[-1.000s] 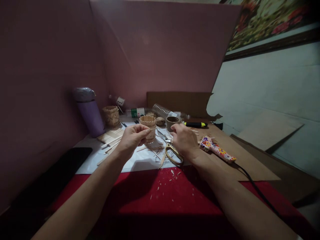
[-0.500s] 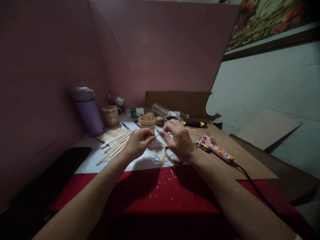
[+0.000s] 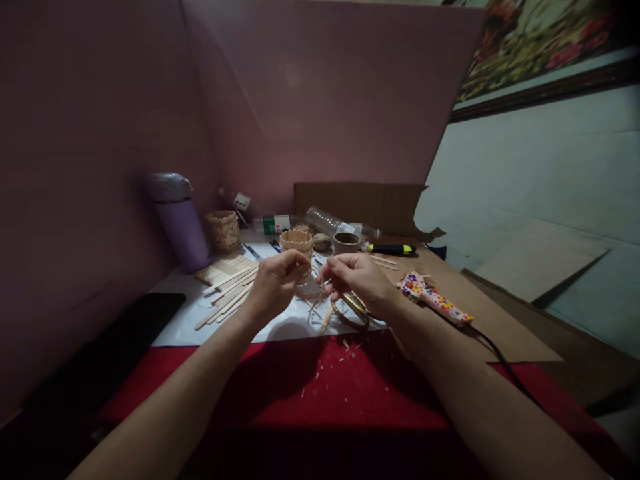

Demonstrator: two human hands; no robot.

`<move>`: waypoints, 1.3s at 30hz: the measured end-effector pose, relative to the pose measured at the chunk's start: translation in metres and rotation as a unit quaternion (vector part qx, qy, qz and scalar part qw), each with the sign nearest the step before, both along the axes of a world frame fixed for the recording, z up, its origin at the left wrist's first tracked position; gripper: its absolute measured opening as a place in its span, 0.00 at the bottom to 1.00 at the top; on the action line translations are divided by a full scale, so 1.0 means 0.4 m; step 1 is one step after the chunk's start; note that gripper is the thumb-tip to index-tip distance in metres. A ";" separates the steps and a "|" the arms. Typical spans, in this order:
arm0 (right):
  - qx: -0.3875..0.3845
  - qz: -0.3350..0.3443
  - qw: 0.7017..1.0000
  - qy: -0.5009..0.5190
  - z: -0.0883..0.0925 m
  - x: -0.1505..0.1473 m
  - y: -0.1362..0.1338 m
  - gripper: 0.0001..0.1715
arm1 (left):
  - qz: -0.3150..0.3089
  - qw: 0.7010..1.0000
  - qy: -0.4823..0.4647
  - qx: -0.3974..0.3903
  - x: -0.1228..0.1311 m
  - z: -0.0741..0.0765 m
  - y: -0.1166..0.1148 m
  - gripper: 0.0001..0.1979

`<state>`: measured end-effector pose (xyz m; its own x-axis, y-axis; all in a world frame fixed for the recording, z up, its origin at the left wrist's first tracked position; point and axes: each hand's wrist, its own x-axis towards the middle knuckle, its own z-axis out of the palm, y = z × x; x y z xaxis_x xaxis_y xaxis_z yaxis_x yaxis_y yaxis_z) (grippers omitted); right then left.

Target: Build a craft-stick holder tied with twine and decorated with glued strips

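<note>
My left hand (image 3: 280,279) is closed in a pinch at the table's middle, on a thin strand of twine (image 3: 321,288). My right hand (image 3: 353,277), just to its right, has its fingertips pinched on the same strand, part of which hangs in a loop between them. Right behind my hands stands a small round container with a scalloped wooden rim (image 3: 296,240). Gold-handled scissors (image 3: 354,313) lie below my right hand, partly covered by it. A small ball of twine (image 3: 321,242) sits behind.
Flat craft sticks (image 3: 230,297) lie fanned out at left, near a second wooden container (image 3: 223,230) and a purple tumbler (image 3: 183,230). To the right are a flower-patterned glue gun (image 3: 435,300) with its cord, a black-yellow cutter (image 3: 393,249) and a tape roll (image 3: 347,241). Plastic bottles (image 3: 325,219) lie behind.
My right hand has turned and lowered slightly, uncovering the tape roll and more of the scissors. A loop of twine now shows hanging between my hands.
</note>
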<state>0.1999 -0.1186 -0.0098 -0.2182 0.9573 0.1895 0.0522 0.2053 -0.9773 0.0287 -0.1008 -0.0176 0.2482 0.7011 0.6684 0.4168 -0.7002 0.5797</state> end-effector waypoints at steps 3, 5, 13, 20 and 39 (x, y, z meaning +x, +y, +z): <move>-0.030 -0.003 0.997 0.070 0.000 -0.002 0.000 0.16 | 0.010 0.999 0.025 0.036 0.002 -0.009 0.004 0.05; -0.004 -0.017 0.997 0.079 -0.004 -0.004 0.000 0.16 | 0.008 0.998 0.034 0.058 0.004 -0.013 0.005 0.05; -0.010 0.115 0.992 0.047 -0.025 0.003 0.008 0.23 | -0.045 0.993 0.060 0.090 0.008 -0.008 -0.005 0.06; -0.032 0.132 0.990 0.037 -0.013 0.016 0.010 0.19 | -0.065 0.993 0.063 0.078 0.010 -0.007 -0.010 0.06; 0.203 -0.047 0.957 -0.202 -0.014 -0.005 0.002 0.06 | -0.101 0.984 0.009 -0.146 -0.003 0.003 0.001 0.16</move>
<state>0.1980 -0.1179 -0.0156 -0.2682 0.8422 0.4677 0.4464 0.5388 -0.7144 0.0276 -0.1004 -0.0163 0.4118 0.7977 0.4405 0.2978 -0.5746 0.7623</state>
